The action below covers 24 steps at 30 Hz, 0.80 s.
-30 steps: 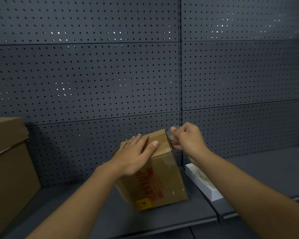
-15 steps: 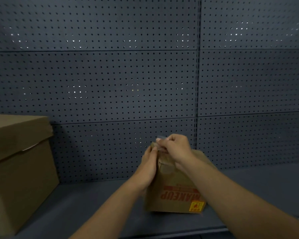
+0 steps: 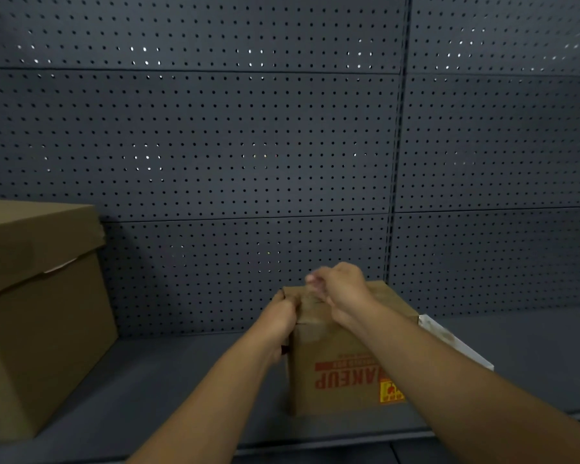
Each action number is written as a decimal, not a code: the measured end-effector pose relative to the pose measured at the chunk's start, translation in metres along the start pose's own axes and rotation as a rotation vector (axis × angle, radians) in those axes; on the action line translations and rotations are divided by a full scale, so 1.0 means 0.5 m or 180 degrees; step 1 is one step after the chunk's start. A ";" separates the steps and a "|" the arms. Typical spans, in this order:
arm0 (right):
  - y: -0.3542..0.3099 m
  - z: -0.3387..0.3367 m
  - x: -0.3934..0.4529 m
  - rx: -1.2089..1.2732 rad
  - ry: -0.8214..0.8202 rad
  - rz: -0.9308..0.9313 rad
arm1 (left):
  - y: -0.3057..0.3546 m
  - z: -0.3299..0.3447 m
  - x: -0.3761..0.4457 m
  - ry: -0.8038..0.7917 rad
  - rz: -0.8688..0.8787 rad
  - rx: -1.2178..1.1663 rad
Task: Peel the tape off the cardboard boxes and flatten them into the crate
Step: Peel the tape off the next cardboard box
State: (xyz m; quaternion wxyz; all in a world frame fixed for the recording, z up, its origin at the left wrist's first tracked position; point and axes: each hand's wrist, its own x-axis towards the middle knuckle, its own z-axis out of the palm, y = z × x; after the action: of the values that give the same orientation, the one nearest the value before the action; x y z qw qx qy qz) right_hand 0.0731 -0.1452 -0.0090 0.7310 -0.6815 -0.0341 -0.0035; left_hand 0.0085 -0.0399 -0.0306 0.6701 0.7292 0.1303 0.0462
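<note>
A small brown cardboard box with upside-down red lettering and a yellow sticker stands on the dark shelf. My left hand grips the box's upper left edge. Over the top of the box, my right hand has its fingers pinched together, blurred by motion; clear tape seems to be between them, but I cannot make it out. A strip of clear tape runs down the front of the box. No crate is in view.
A large brown cardboard box with a lid stands at the left of the shelf. A white flat box lies just right of the small box. A perforated dark back panel rises behind, and the shelf's front edge runs below.
The small box has been set upright and square to me. My left hand slid from its top to its left edge. My right hand stays pinched over the top.
</note>
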 end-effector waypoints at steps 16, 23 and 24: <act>-0.017 -0.068 0.026 0.1262 -0.0110 0.0293 | 0.043 0.068 0.055 0.0449 0.0497 0.2936; -0.044 -0.215 0.037 -0.0430 -0.0192 -0.0929 | 0.019 0.025 0.072 0.0284 0.0760 0.3286; -0.044 -0.239 0.037 -0.1053 -0.0358 -0.1034 | 0.022 0.024 0.080 0.0217 0.0809 0.3374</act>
State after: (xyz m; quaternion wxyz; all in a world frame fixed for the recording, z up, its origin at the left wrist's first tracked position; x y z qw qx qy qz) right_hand 0.0958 -0.2651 0.0056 0.5962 -0.7767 -0.1828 -0.0887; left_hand 0.0513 -0.0423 -0.0252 0.1952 0.9752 0.0683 0.0784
